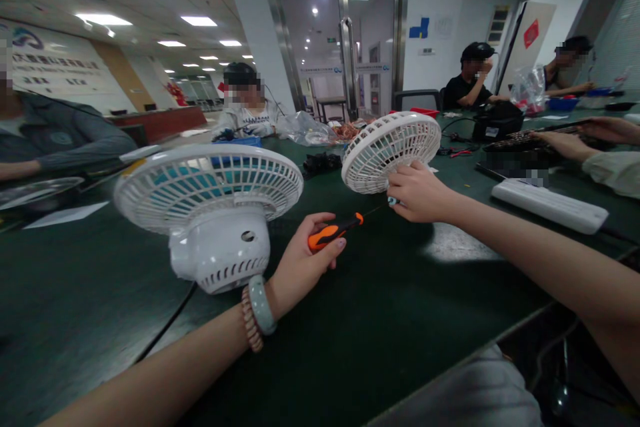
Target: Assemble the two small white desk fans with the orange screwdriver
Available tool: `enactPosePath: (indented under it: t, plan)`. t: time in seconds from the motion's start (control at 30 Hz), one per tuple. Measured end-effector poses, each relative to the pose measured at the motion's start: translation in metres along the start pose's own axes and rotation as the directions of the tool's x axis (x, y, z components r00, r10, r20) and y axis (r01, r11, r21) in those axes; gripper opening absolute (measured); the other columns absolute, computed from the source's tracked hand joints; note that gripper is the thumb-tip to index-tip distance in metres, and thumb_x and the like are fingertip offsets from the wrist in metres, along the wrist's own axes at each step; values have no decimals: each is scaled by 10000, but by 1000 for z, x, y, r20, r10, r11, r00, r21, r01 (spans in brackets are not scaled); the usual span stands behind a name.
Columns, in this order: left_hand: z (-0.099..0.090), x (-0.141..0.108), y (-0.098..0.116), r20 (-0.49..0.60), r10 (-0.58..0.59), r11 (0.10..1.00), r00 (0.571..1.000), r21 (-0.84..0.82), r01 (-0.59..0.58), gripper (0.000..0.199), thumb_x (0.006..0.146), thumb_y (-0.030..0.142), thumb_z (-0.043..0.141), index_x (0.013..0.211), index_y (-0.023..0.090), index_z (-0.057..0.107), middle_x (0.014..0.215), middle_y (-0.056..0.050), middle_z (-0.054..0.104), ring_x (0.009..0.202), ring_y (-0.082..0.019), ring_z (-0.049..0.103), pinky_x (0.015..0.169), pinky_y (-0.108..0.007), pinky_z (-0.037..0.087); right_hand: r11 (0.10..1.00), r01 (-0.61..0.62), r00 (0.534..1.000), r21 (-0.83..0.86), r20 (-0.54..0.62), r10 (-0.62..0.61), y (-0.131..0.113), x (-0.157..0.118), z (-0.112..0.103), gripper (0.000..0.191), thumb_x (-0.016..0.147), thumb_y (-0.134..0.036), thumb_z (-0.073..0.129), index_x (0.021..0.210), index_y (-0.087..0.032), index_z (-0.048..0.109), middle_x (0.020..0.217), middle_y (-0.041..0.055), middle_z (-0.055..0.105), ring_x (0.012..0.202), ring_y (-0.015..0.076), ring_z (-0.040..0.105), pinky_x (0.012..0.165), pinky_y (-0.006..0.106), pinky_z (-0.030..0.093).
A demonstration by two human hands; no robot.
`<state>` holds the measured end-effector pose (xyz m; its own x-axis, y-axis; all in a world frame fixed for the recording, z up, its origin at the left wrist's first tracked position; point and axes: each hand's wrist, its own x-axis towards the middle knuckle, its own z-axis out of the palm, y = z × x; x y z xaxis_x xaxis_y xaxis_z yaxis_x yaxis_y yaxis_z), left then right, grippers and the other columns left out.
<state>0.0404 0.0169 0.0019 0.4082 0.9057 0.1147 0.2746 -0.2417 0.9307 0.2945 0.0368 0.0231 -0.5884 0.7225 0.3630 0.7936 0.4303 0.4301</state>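
- A white desk fan (233,247) with teal blades behind its grille stands on the dark green table (370,320), just beside the left hand and forearm, filling the space on that side; a black cable (167,323) runs from below its housing toward the near side.
- Beyond the hands lie a black object (321,163), too dark to identify, a clear plastic bag (306,129) and a heap of copper-coloured material (347,131).
- To the right, a white power strip (549,205) lies near the right forearm, with a black bag (497,123) farther back.
- Other people sit around the table; at the far right, another person's hands (575,145) touch a dark, flat item (535,137).
- The left hand (313,257) reaches up from the lower left, a bangle and beaded bracelet at its wrist, fingers and thumb wrapped around the handle of an orange-and-black screwdriver (334,232). The shaft points toward the right hand.
- The right hand (417,193) comes in from the right, forearm slanting across the table, fingers curled onto the lower part of a white fan grille (390,150), which is tilted. A small pale-blue item shows at the fingers, too small to identify.
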Motion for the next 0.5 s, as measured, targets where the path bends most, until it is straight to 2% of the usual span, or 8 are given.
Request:
enactPosePath:
  t: [0.1,0.27,0.5]
  plan:
    - [-2,0,-2,-16,9,999,1000,-37,-10,462,723,286,538,1146,193,377,769,22,512,533,-71,494,463,-206,405,1000,0,1000,6,5,0,0,0,0,252,785,-300,435,827,-140,624,902,111,578,891,245,439,735,367,223]
    - [-4,4,-10,-10,5,980,1000,-201,-7,451,713,238,408,1157,206,337,896,-15,484,568,-93,519,447,-230,395,1000,-1,1000,2,9,1,0,1,-2,260,785,-308,440,850,-135,622,923,116,579,908,249,441,731,364,228]
    - [-1,7,-9,-40,63,952,997,-298,-72,414,725,284,371,1124,177,357,783,17,422,465,-69,422,389,-230,342,1000,1,1000,-5,-6,-1,0,1,-2,256,783,-309,446,854,-135,620,937,116,585,918,249,444,738,365,239]
